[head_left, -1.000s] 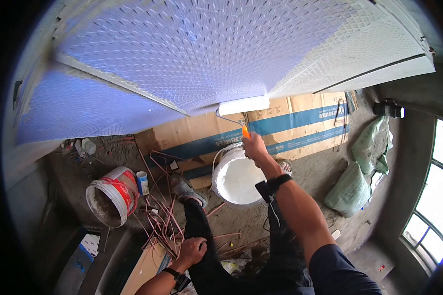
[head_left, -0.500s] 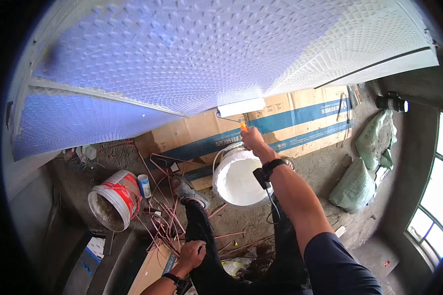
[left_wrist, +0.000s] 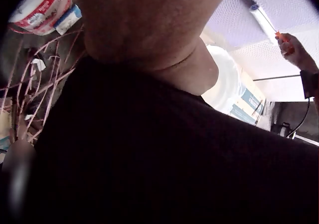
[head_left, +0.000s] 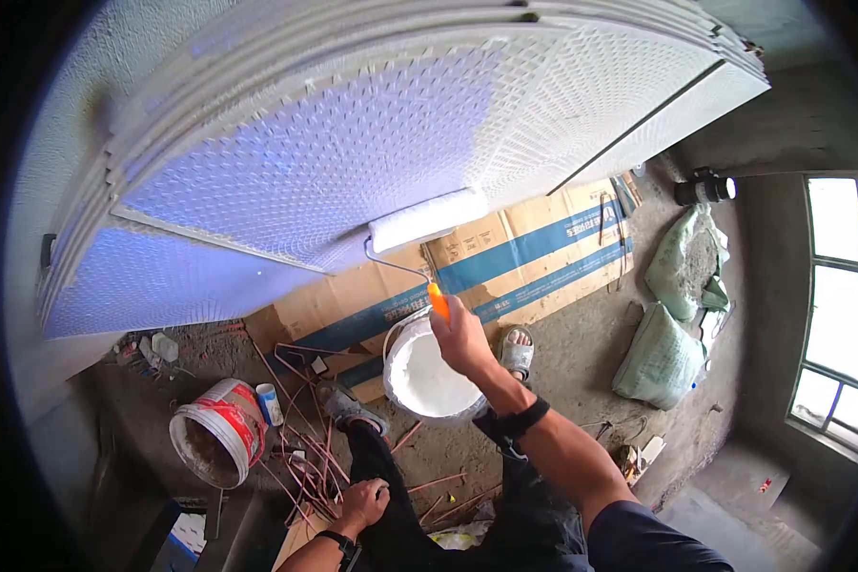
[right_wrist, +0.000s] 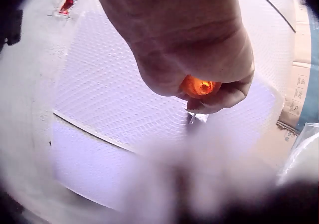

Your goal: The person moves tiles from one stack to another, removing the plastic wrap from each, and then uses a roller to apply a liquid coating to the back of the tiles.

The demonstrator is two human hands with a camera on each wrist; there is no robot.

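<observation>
My right hand (head_left: 462, 337) grips the orange handle (head_left: 439, 301) of a paint roller, and in the right wrist view the fingers curl round the handle's end (right_wrist: 200, 87). The white roller sleeve (head_left: 427, 219) lies against the lower part of a textured panel (head_left: 315, 162), bluish at left and white at right. Below the right hand stands a white bucket (head_left: 429, 377) with white liquid inside, partly covered by the forearm. My left hand (head_left: 364, 502) rests on the dark-trousered thigh, fingers loosely curled and holding nothing; the left wrist view hides its fingers.
Flattened cardboard (head_left: 543, 253) lies beneath the panel. At left are a red and white bucket (head_left: 221, 434), a small blue and white can (head_left: 270, 405) and tangled pinkish strips (head_left: 319, 458). Green sacks (head_left: 660, 357) lie at right, near a window (head_left: 844, 305).
In the head view, the roller and right hand have moved left and down. The camera view has shifted, showing the panel's stacked upper edges and more of the right foot.
</observation>
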